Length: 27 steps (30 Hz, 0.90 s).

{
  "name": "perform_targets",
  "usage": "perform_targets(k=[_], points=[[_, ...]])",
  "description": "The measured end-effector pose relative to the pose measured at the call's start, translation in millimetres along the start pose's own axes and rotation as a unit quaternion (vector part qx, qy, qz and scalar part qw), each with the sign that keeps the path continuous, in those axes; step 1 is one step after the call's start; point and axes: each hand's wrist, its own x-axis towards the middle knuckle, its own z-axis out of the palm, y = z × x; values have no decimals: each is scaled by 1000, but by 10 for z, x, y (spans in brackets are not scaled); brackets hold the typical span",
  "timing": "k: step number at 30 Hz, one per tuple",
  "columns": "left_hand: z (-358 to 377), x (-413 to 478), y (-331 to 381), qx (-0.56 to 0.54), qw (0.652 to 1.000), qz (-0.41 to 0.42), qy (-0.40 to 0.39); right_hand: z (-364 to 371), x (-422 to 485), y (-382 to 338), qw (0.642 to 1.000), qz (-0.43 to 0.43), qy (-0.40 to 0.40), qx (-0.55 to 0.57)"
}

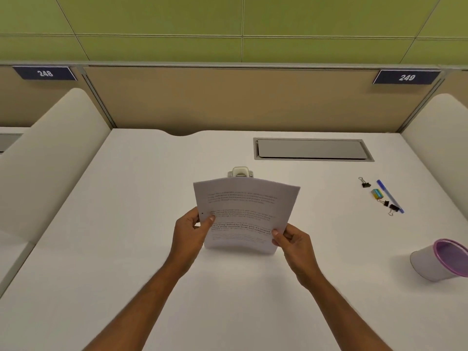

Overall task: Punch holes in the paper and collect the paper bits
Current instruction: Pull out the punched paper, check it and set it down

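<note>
A printed sheet of paper is held up above the middle of the white desk, bowed slightly, with a small dark hole near its left edge. My left hand pinches the paper's left edge, thumb on the front. My right hand grips its lower right corner. Behind the paper's top edge, a white hole punch stands on the desk, mostly hidden by the sheet.
A purple-rimmed cup lies tilted at the right edge. Farther back on the right are a blue pen, black binder clips and a small yellow-green item. A grey cable hatch sits at the back. Padded dividers flank the desk.
</note>
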Motion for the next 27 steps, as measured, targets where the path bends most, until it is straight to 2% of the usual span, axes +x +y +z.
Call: perform_targets(k=[8,18,23,27], points=[[4,-48,167,-30,998,41,26,23,0,-127,999,-20,30,13],[-11,-40,165,-41,998,50,23,76,-3,-163,999,-26,36,-23],[-37,-29,80,-20,1000,22,10,110,0,-138,996,-25,17,-81],[-74,-24,94,-37,999,25,22,133,-14,-217,995,-35,37,-83]])
